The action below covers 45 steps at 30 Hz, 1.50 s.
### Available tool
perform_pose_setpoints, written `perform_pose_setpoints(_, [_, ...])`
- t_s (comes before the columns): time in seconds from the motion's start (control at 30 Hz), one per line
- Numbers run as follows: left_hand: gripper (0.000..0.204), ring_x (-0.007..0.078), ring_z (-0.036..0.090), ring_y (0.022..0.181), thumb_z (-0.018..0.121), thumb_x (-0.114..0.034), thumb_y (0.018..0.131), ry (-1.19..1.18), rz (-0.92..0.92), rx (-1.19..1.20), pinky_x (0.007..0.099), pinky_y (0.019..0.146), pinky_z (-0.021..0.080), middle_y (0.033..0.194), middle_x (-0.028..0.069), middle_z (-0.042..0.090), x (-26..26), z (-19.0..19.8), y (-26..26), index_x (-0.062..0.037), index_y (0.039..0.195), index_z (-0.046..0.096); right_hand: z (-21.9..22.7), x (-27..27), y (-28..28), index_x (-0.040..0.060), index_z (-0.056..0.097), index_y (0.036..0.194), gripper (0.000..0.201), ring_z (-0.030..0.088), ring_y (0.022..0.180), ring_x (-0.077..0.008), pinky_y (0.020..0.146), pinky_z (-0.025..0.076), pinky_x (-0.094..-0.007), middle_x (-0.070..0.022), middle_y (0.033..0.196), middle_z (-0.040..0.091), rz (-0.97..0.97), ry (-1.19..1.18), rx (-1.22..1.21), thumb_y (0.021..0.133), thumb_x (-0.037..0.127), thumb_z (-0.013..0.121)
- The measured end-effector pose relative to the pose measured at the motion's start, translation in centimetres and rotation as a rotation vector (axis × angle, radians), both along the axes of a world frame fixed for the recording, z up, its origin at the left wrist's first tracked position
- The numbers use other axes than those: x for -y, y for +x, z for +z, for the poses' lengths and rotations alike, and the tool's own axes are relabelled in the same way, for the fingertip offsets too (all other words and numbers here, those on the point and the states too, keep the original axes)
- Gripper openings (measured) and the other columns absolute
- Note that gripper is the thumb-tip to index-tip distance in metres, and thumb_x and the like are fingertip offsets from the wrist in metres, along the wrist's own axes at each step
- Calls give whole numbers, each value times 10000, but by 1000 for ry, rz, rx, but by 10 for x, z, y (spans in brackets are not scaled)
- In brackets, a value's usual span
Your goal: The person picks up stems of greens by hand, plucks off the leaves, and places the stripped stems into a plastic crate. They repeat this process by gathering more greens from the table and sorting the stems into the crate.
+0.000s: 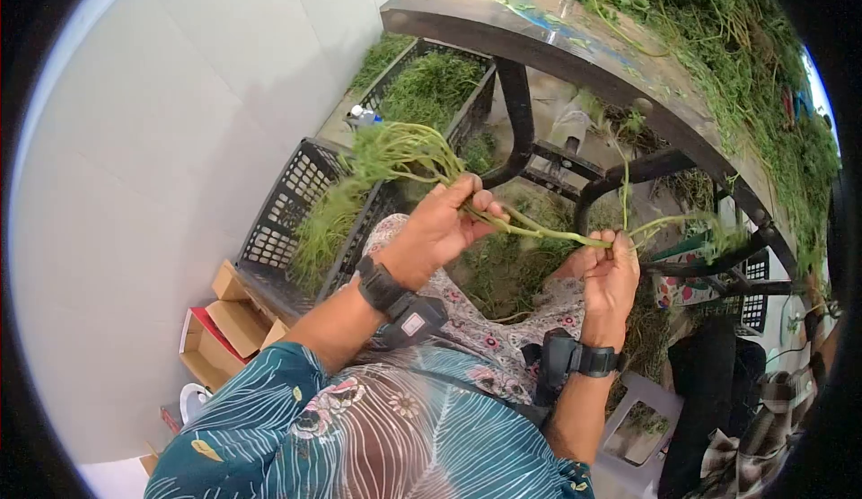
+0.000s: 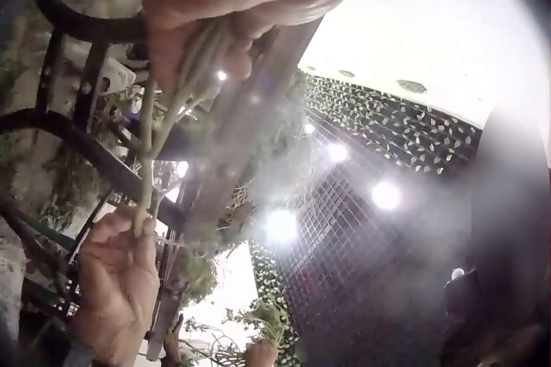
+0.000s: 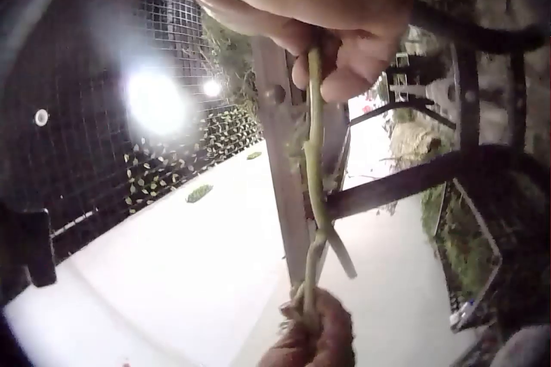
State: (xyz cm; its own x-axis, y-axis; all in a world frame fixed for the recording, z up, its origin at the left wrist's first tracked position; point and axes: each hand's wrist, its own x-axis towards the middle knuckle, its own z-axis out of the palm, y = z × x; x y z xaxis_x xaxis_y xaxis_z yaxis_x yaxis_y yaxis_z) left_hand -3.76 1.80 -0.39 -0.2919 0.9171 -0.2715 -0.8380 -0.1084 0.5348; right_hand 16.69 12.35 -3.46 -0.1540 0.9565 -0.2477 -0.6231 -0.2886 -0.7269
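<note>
My left hand (image 1: 440, 230) grips a small bunch of green stems (image 1: 422, 162), whose leafy tops fan out to the left. From this fist a longer stem (image 1: 548, 232) runs across to my right hand (image 1: 611, 275), which pinches it between thumb and fingers. Thin side shoots (image 1: 626, 185) stick up and out to the right beyond the pinch. The left wrist view has the stems (image 2: 146, 148) leaving the left hand and reaching the right hand (image 2: 116, 285) below. In the right wrist view, the stem (image 3: 314, 169) is forked and runs between both hands, above my lap.
A table (image 1: 557, 28) heaped with cut greens (image 1: 700, 23) curves around the front and right, on dark metal legs (image 1: 516, 113). Black crates (image 1: 287, 203) with greens stand left. Cardboard boxes (image 1: 224, 337) lie beside them. A grey stool (image 1: 633, 418) is at lower right.
</note>
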Motion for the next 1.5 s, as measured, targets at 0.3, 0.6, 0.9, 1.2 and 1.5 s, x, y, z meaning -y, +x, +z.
perform_pose_setpoints(0.3, [217,80,264,474,436,-231,931,71,145,180,225,439,259,558,-55,259,28,-21,-77,-119,744,430,-45,-17,44,38,477,935,113,568,723,-187,600,519,-270,-71,814,551,-1,-132,-55,904,147,471])
perform_pose_setpoints(0.6, [346,177,553,629,511,-346,888,-226,-151,-239,317,580,476,726,88,589,22,-26,-17,-103,645,471,-26,5,14,56,520,989,181,555,700,-150,524,463,-246,-76,878,569,329,-59,-113,878,195,550])
perform_pose_setpoints(0.9, [297,159,579,714,506,-318,887,-199,-152,-409,301,663,488,797,71,608,26,-24,-21,-57,755,560,-9,11,10,57,558,946,157,525,591,-92,530,437,-218,-29,742,576,297,126,335,861,188,571])
perform_pose_setpoints(1.2, [278,71,517,676,499,-233,878,-60,-337,-823,217,639,432,824,32,609,18,-11,18,-2,993,602,16,42,-27,14,567,1008,219,532,647,-81,588,433,-214,-12,795,584,575,350,519,864,178,542])
perform_pose_setpoints(1.5, [268,19,390,520,532,-251,863,-94,-473,-840,188,453,295,648,-43,504,22,-10,26,-28,980,624,-2,29,-14,30,478,1076,238,552,710,-127,578,452,-263,-69,882,585,483,136,153,881,164,510])
